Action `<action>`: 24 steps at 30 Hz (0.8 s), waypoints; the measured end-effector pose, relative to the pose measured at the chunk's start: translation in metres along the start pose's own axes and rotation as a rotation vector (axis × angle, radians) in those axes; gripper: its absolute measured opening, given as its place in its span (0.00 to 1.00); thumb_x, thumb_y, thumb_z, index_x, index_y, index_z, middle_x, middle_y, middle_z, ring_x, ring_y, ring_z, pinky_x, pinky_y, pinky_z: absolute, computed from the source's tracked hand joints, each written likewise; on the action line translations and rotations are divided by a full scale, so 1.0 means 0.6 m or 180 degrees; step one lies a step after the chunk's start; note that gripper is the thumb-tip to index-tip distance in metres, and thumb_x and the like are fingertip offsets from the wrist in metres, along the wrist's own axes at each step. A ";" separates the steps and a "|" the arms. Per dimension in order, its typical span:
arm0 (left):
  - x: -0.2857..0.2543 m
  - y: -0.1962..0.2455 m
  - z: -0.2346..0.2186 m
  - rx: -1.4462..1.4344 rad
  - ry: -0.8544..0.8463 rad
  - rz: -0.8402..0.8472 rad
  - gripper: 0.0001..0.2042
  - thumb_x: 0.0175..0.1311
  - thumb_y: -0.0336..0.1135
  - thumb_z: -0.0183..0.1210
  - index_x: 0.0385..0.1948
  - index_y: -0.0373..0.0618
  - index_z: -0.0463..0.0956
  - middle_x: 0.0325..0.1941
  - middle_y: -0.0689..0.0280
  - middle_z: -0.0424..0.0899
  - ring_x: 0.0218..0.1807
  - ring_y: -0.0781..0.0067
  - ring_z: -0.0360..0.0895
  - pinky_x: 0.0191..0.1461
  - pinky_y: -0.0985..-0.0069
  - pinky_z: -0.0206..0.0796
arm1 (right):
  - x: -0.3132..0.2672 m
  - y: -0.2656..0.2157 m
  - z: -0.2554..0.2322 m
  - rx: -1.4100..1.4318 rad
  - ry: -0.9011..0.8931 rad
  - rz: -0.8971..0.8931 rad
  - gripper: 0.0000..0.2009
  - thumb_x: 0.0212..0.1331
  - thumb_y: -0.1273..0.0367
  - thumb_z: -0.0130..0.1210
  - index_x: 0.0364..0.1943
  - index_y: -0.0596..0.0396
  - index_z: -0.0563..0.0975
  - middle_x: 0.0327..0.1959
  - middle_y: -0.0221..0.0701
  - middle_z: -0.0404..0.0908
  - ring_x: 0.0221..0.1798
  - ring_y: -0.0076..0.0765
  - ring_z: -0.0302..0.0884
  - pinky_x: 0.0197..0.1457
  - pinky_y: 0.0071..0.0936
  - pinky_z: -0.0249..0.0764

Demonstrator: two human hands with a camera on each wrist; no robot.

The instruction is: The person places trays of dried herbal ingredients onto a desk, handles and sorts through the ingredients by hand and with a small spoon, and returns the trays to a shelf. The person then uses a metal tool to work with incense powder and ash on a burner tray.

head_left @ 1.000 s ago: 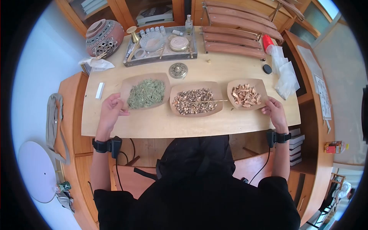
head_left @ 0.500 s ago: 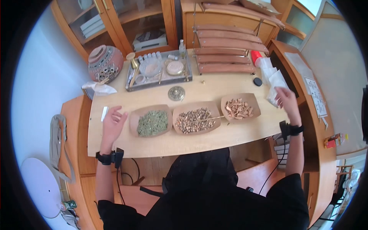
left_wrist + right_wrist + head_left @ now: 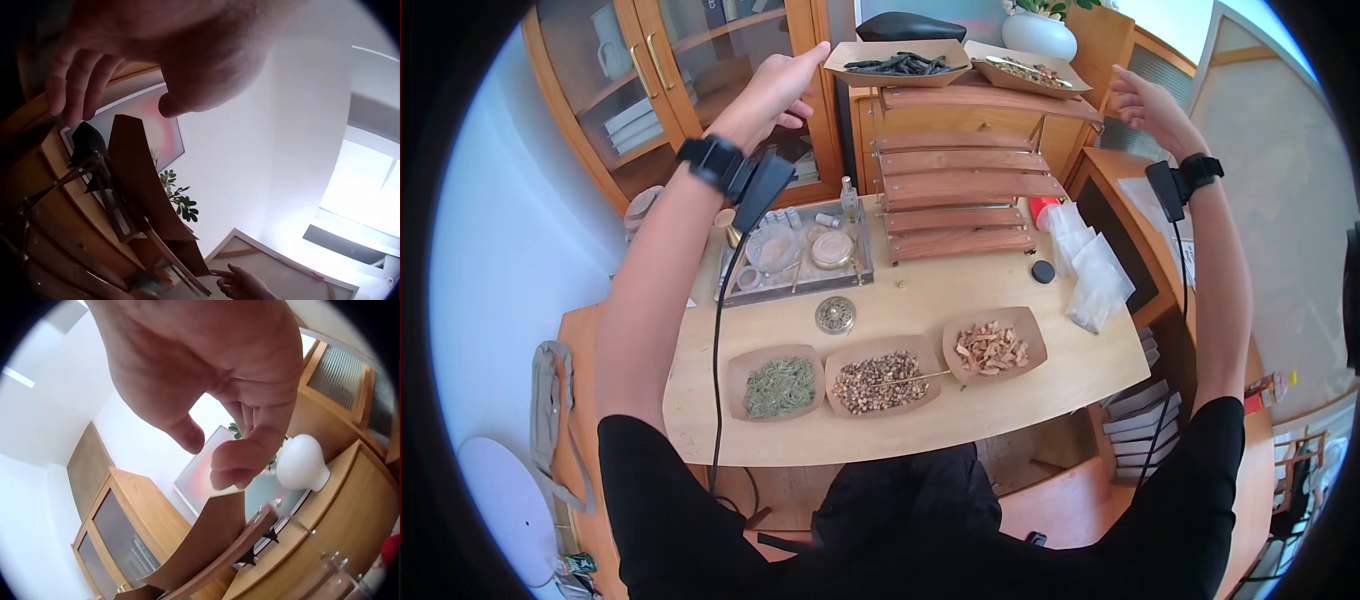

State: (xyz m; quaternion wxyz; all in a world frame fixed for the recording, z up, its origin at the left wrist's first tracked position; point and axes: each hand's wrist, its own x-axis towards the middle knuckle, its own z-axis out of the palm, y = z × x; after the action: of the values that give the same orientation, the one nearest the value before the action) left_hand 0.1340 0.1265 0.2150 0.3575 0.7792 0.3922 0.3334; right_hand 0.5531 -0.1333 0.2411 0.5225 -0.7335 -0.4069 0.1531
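Both arms are raised over the table toward a wooden slatted rack (image 3: 970, 185). On its top stand two brown paper trays: one tray (image 3: 900, 47) holds dark, dried pod-like pieces, the other tray (image 3: 1025, 88) a pale and green mix. My left hand (image 3: 778, 95), thumb stretched out and fingers loosely bent, is just left of the dark pieces' tray. To the right of the second tray hovers my right hand (image 3: 1152, 108), with thumb and fingers apart in the right wrist view. Neither hand holds anything.
Three paper trays line the table front: green dried herb (image 3: 780, 388), brown nut-like pieces (image 3: 880, 383) with a thin gold stick, and tan chips (image 3: 992, 348). Behind are a round pierced lid (image 3: 835, 315), a grey tray (image 3: 745, 295) of small vessels and plastic bags (image 3: 1095, 290). A white vase (image 3: 1040, 36) stands behind the rack.
Both hands have left the outer trays on the table and risen forward to either side of the rack's top. The head view has tilted up, bringing the upper trays into sight.
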 end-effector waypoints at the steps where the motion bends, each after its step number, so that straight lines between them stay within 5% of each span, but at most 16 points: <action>1: 0.018 0.001 0.007 -0.0139 -0.0113 -0.0119 0.38 0.74 0.66 0.49 0.67 0.36 0.67 0.51 0.53 0.81 0.37 0.72 0.79 0.40 0.75 0.76 | 0.013 0.001 0.006 -0.0061 -0.0286 0.0020 0.30 0.70 0.46 0.59 0.57 0.63 0.77 0.34 0.31 0.82 0.28 0.17 0.76 0.30 0.15 0.71; 9: 0.051 -0.020 0.039 -0.1183 -0.0530 -0.0275 0.17 0.77 0.37 0.46 0.53 0.32 0.76 0.42 0.56 0.84 0.31 0.73 0.77 0.46 0.66 0.81 | 0.048 0.012 0.094 0.1010 -0.0336 0.0251 0.15 0.77 0.63 0.51 0.52 0.63 0.76 0.39 0.35 0.84 0.31 0.23 0.81 0.38 0.19 0.80; 11: 0.046 -0.024 0.033 -0.1417 -0.0450 -0.0212 0.15 0.75 0.31 0.47 0.46 0.29 0.80 0.39 0.56 0.85 0.28 0.74 0.77 0.46 0.65 0.83 | 0.058 0.023 0.092 0.1422 -0.0159 0.0228 0.15 0.76 0.66 0.51 0.54 0.66 0.75 0.45 0.41 0.84 0.41 0.29 0.84 0.47 0.22 0.83; 15: -0.009 -0.076 -0.037 -0.1424 -0.0429 0.0020 0.12 0.75 0.33 0.52 0.48 0.34 0.81 0.41 0.56 0.86 0.31 0.74 0.80 0.48 0.67 0.82 | 0.058 0.081 0.007 0.1243 -0.0902 0.0037 0.12 0.76 0.67 0.51 0.50 0.65 0.76 0.43 0.39 0.85 0.44 0.28 0.84 0.50 0.24 0.82; 20: -0.169 -0.191 -0.193 -0.1375 0.0088 -0.0327 0.17 0.77 0.38 0.53 0.61 0.41 0.78 0.49 0.68 0.86 0.43 0.77 0.81 0.50 0.73 0.77 | -0.111 0.111 -0.055 0.1839 -0.0401 -0.0174 0.11 0.78 0.67 0.50 0.47 0.62 0.78 0.38 0.34 0.85 0.40 0.25 0.83 0.44 0.19 0.79; 22: -0.261 -0.243 -0.246 -0.0956 -0.0068 -0.0397 0.18 0.79 0.39 0.52 0.64 0.43 0.76 0.53 0.69 0.84 0.47 0.80 0.80 0.46 0.75 0.76 | -0.162 0.178 -0.096 0.1545 -0.0837 -0.0188 0.11 0.78 0.66 0.49 0.46 0.61 0.79 0.36 0.31 0.85 0.37 0.25 0.83 0.41 0.18 0.78; 24: -0.351 -0.335 -0.310 -0.0711 -0.0302 -0.0805 0.20 0.79 0.41 0.53 0.65 0.43 0.75 0.57 0.68 0.83 0.54 0.81 0.79 0.48 0.75 0.77 | -0.245 0.233 -0.087 0.1490 -0.0257 0.0288 0.12 0.77 0.65 0.50 0.45 0.60 0.79 0.34 0.29 0.84 0.32 0.24 0.81 0.37 0.19 0.78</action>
State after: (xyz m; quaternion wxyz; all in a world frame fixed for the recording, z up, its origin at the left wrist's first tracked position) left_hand -0.1887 0.0901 0.0969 0.4991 0.6940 0.4303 0.2901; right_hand 0.5565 -0.2950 0.1082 0.6542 -0.6032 -0.3476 0.2957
